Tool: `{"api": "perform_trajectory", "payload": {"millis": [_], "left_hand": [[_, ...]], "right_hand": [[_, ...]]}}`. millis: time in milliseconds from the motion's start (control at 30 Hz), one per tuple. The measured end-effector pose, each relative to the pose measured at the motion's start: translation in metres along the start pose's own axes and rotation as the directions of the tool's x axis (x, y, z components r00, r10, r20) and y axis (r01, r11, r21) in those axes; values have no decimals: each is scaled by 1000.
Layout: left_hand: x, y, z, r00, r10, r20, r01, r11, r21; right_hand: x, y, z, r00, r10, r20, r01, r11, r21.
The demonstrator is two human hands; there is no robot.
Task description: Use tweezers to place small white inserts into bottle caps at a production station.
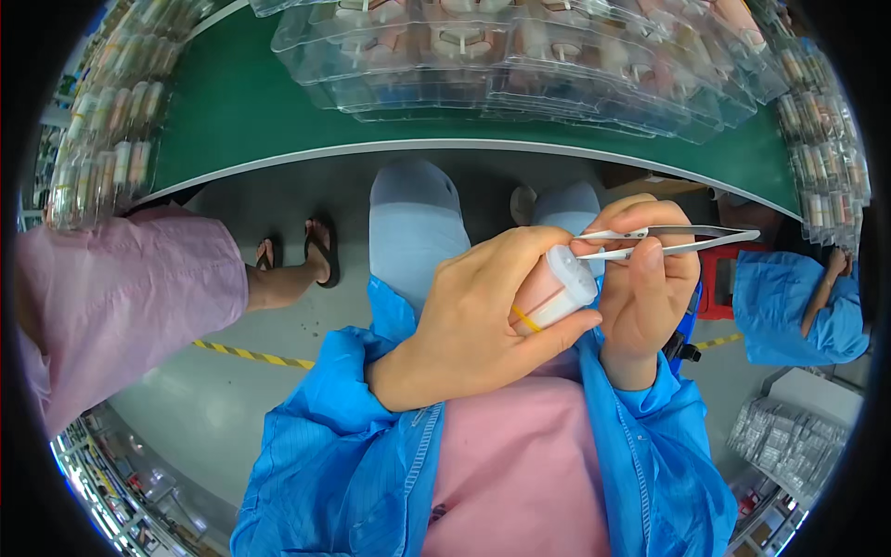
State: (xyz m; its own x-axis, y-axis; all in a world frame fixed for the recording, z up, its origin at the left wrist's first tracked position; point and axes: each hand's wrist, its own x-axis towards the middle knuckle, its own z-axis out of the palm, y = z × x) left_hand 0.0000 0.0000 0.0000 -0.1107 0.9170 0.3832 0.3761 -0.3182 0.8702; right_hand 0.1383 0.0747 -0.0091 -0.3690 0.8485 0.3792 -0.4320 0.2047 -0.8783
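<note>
My left hand is closed around a small pink-and-white cylinder with a thin yellow band and a whitish, translucent round end. That end is tilted up and to the right. Between the fingers of my right hand is a pair of metal tweezers, its bent end pointing right. The pale tips of the tweezers lie beside the cylinder's round end; whether they touch it I cannot tell. Both hands are close together above my lap, in front of the table edge.
Clear plastic trays with pinkish round parts are stacked on the green table. Stacked packs of small cylinders stand at far left and far right. A person in pink is at left, another in blue at right.
</note>
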Motion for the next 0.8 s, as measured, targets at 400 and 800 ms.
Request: {"api": "perform_trajectory", "payload": {"millis": [400, 800], "left_hand": [[0, -4, 4, 997, 79, -14, -79, 996, 46], [-2, -16, 12, 998, 55, 12, -53, 991, -126]], "right_hand": [[0, -1, 1, 999, -43, 8, 42, 998, 44], [-2, -7, -1, 994, -98, 40, 99, 995, -33]]}}
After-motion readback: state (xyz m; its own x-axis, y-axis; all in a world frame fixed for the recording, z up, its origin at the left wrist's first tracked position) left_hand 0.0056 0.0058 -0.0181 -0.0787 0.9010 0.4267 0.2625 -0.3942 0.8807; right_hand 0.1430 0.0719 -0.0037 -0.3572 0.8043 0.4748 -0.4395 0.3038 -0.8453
